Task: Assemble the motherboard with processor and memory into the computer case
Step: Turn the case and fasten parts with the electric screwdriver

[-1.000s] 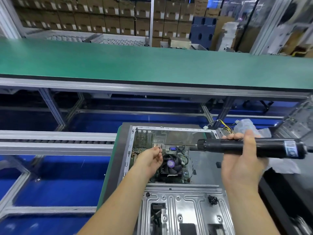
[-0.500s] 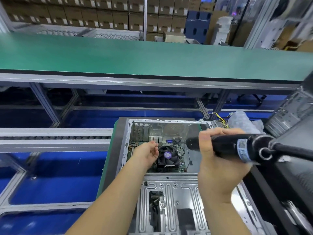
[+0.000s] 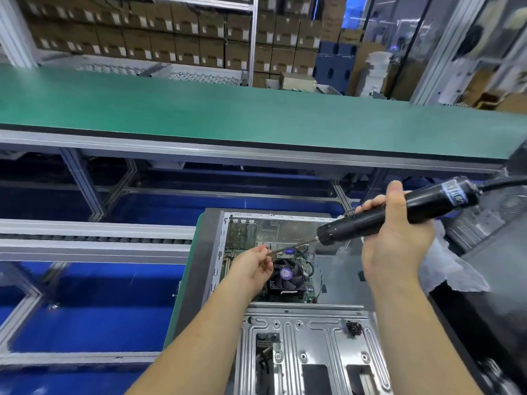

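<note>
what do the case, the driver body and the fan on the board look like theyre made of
Computer case: bare sheet metal, likely steel, going by its grey sheen and stamped ribs and holes. Screwdriver: matte black barrel, probably plastic or rubberised; cannot be sure. Cooler fan: dark moulded blades, plastic by the look, with a glossy purple hub sticker.

Your right hand [image 3: 399, 252] wraps a black electric screwdriver [image 3: 399, 215] whose far end carries a blue-and-white label band. Below its tip, the computer case [image 3: 302, 346] is bare silver-grey metal, ribbed with pressed lines. Inside the case the motherboard [image 3: 245, 238] is green, and on it the cooler fan [image 3: 286, 276] is black with a round purple sticker at its hub. On the case's near panel a small cluster of dark screws [image 3: 354, 328] shows. Beyond the case the conveyor belt [image 3: 228, 115] is plain green, edged in silver, with rows of brown cartons [image 3: 142, 32] behind it bearing white labels. Left of the case the floor [image 3: 85, 295] is bright blue.
</note>
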Demonstrator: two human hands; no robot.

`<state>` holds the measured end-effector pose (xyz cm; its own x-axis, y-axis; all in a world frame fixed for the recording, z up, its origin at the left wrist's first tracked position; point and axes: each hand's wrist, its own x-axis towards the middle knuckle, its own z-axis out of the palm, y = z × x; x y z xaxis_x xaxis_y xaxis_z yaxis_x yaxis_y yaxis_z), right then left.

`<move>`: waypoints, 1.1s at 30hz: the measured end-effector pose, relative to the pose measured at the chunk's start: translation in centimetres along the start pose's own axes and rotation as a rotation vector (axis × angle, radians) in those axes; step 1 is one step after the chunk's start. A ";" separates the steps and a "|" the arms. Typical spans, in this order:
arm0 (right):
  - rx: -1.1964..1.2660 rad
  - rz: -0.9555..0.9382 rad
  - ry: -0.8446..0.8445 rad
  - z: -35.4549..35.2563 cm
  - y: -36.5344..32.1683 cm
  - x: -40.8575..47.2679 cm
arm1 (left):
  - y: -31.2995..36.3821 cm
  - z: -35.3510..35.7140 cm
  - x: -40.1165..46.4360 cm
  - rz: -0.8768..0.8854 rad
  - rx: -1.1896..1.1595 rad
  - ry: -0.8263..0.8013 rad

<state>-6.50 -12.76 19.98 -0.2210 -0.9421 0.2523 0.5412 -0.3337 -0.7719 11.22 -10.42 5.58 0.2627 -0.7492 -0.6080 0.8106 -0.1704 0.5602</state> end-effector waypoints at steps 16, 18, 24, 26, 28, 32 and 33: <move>-0.041 -0.036 -0.003 1.1 1.5 1.5 | -0.2 -0.3 1.1 -0.001 0.007 0.019; -0.034 -0.036 -0.009 1.2 1.6 1.6 | -0.2 -0.3 1.1 -0.003 0.008 0.012; -0.028 -0.023 -0.023 1.3 2.1 1.5 | -0.1 -0.5 1.2 -0.009 0.003 0.025; -0.030 -0.024 -0.024 1.2 2.1 1.5 | -0.2 -0.6 1.2 -0.012 0.003 0.036; -0.023 -0.026 -0.028 1.2 2.1 1.6 | -0.1 -0.6 1.3 -0.013 0.003 0.039; -0.020 -0.018 -0.031 1.2 2.2 1.6 | -0.1 -0.5 1.3 -0.008 -0.011 0.035; -0.021 -0.014 -0.031 1.2 2.3 1.6 | -0.1 -0.5 1.2 -0.007 -0.013 0.035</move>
<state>-4.68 -15.03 19.32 -0.2031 -0.9379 0.2812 0.5211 -0.3467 -0.7799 11.72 -10.99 4.45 0.2743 -0.7254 -0.6313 0.8195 -0.1672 0.5482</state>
